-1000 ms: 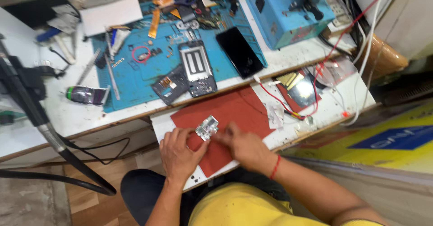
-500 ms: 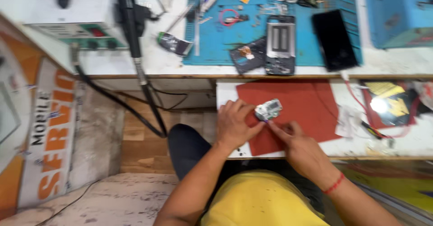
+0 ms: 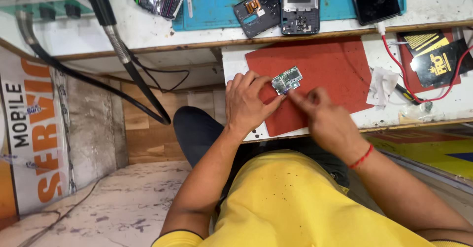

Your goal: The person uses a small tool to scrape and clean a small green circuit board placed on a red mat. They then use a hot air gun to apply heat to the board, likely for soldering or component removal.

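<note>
On the red mat [image 3: 340, 67] near the table's front edge, both hands pinch a small circuit board [image 3: 286, 80]: left hand [image 3: 249, 104] steadying, right hand [image 3: 322, 119] working. Opened phone [image 3: 299, 5] lies unassembled behind.

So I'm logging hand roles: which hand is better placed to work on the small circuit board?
Probably the right hand: its fingertips touch the circuit board from the side, while the left hand grips it.

Bright, even light, soft shadows, sharp centre, slight blur at edges.
</note>
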